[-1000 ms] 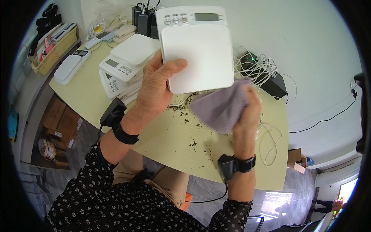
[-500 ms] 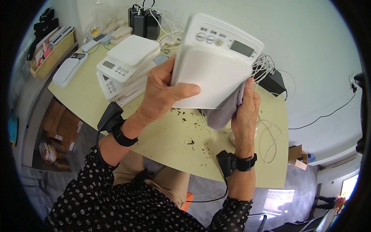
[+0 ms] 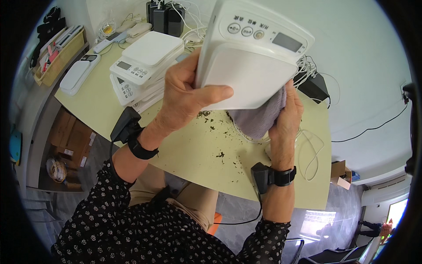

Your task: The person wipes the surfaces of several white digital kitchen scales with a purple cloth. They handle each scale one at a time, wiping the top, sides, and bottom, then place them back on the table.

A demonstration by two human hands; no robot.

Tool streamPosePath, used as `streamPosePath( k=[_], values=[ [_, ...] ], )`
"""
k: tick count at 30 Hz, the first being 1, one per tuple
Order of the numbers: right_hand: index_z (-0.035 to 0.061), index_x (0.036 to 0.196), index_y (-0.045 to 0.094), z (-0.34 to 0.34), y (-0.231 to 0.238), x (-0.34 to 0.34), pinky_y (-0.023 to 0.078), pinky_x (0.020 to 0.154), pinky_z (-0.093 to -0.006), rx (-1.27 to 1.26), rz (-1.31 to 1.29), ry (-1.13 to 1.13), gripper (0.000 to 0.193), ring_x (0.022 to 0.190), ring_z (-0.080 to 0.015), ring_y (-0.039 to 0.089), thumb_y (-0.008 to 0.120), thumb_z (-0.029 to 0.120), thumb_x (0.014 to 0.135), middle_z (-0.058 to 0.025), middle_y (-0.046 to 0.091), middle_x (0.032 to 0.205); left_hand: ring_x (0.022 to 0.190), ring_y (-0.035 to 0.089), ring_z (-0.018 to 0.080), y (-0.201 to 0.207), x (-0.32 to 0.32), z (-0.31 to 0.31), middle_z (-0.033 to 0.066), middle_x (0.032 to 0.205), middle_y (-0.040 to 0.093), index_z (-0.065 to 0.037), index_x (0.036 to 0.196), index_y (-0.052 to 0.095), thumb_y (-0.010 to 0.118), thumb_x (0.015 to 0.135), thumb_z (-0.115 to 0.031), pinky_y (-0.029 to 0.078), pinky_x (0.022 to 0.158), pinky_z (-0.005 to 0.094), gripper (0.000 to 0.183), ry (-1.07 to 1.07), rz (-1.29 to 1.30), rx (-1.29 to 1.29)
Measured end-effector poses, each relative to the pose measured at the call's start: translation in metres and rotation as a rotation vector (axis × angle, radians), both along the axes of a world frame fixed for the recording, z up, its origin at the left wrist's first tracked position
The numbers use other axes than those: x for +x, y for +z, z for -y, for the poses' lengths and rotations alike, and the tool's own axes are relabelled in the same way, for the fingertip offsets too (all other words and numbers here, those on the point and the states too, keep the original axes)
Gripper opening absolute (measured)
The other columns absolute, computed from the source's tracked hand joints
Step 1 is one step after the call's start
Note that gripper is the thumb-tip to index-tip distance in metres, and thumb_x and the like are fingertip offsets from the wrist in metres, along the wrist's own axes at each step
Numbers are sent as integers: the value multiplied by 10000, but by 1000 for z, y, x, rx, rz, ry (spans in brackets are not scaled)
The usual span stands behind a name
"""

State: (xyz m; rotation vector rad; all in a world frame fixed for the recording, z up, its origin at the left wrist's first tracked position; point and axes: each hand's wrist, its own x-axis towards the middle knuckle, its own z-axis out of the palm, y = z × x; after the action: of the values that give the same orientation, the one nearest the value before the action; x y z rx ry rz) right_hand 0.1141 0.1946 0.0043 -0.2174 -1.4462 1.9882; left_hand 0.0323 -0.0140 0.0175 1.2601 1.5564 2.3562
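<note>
A white digital scale [image 3: 250, 79] is held up tilted above the table, its buttons and small grey display toward the top. My left hand [image 3: 184, 90] grips its left edge, the thumb lying over the weighing plate. At the lower right edge my right hand [image 3: 286, 112] holds a greyish-purple cloth [image 3: 259, 118] against the scale; its fingers are partly hidden behind. Left of my left hand stands a stack of similar white scales [image 3: 151, 50]. Dark crumbs [image 3: 220, 154] lie scattered on the table below.
The pale yellow-green table [image 3: 189, 154] has a curved front edge. A slim white device [image 3: 80, 74] lies at its left, near a yellow bin [image 3: 61, 55]. Black power adapters [image 3: 166, 21] and white cables stand at the back; a black box [image 3: 312, 86] sits at the right by the wall.
Both hands have lifted the scale higher and slightly to the right. The cloth has moved up along with it, remaining at the lower right edge.
</note>
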Motion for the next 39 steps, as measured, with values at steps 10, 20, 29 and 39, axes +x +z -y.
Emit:
streamPosePath(
  k=[10,20,29,39],
  values=[
    [3,1120,694,-5,-7,0,577,777,-278,28,-89,108,348,884,-130,696,541,308,1050,-61,733,1029,862,688,128,-5,1,-8,114,1017,703,58,1185,618,742,860,-160,569,734,258,411,-56,178,34],
    [-73,1125,658,-6,1,1,582,690,-285,-168,108,262,346,781,-157,706,638,248,998,-116,732,953,923,650,162,-10,-27,2,29,1005,641,-76,1066,610,701,947,-300,567,741,325,270,-527,879,161],
    [-62,1068,649,-3,5,3,582,576,-334,-144,186,324,364,635,-229,664,572,292,1026,-166,682,779,795,605,169,-10,-31,4,13,893,605,-101,995,595,745,917,-283,480,615,354,248,-477,1049,103],
    [-41,1098,650,2,7,4,562,721,-268,-140,79,268,292,801,-131,686,647,228,986,-88,720,975,878,657,160,0,-14,4,37,1007,668,-40,1150,630,739,907,-224,556,710,303,324,-324,883,170]
  ],
)
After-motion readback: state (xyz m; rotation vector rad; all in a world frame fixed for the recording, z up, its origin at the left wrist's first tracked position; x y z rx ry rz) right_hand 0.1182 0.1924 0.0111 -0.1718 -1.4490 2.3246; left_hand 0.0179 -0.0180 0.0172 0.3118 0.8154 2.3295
